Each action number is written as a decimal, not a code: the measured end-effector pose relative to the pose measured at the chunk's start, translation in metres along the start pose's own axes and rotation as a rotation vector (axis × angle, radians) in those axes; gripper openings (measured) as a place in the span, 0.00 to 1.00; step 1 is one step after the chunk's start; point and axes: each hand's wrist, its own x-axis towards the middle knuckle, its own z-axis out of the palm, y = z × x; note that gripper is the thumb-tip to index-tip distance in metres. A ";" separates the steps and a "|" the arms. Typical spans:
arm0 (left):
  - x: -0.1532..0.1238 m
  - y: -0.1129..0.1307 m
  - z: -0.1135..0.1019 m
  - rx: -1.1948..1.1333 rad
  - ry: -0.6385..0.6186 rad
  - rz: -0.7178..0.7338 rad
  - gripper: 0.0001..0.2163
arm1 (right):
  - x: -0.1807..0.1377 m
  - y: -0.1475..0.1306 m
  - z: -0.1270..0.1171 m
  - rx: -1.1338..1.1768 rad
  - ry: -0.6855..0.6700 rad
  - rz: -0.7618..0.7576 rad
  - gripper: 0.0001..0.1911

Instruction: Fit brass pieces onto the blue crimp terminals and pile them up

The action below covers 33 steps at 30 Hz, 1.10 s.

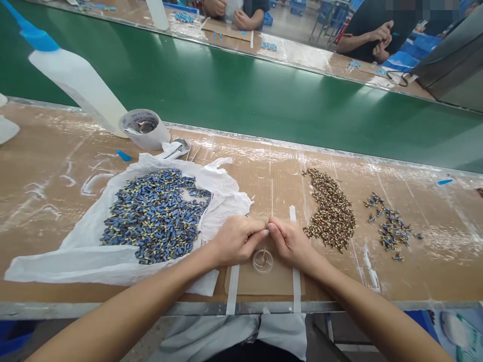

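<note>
My left hand and my right hand meet fingertip to fingertip over the bench, both closed in a pinch. A tiny bluish bit shows between the fingertips; its kind is hidden. Just below them stands a small clear round dish with a thin stick in it. To the left, a heap of small blue, yellow and dark pieces lies on white crumpled sheeting. Small brass-coloured and brown pieces are piled right of my right hand. Farther right is a loose cluster of blue and brass-coloured pieces.
A white squeeze bottle with a blue nozzle and a tape roll stand at the back left. Tweezers-like metal tips lie nearby. Beyond a green strip, two other people work at a far bench.
</note>
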 end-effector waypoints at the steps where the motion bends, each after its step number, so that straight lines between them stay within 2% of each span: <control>1: 0.000 0.000 0.000 0.001 0.001 0.005 0.14 | 0.000 0.000 0.000 0.015 0.002 -0.004 0.17; 8: 0.004 -0.002 0.000 0.059 0.008 0.004 0.13 | 0.001 0.000 -0.003 0.274 0.025 0.033 0.21; 13: 0.006 -0.004 -0.001 0.046 -0.041 -0.026 0.12 | -0.001 -0.001 -0.006 0.400 0.010 0.040 0.25; 20: 0.007 0.000 -0.003 0.021 -0.057 -0.023 0.11 | 0.001 0.001 -0.008 0.578 0.042 0.133 0.21; 25: 0.006 0.002 -0.005 0.000 -0.044 -0.050 0.11 | 0.002 -0.001 -0.008 0.568 0.035 0.151 0.18; 33: 0.000 0.001 -0.003 0.225 -0.040 0.031 0.08 | 0.002 -0.003 -0.008 0.450 0.036 0.079 0.11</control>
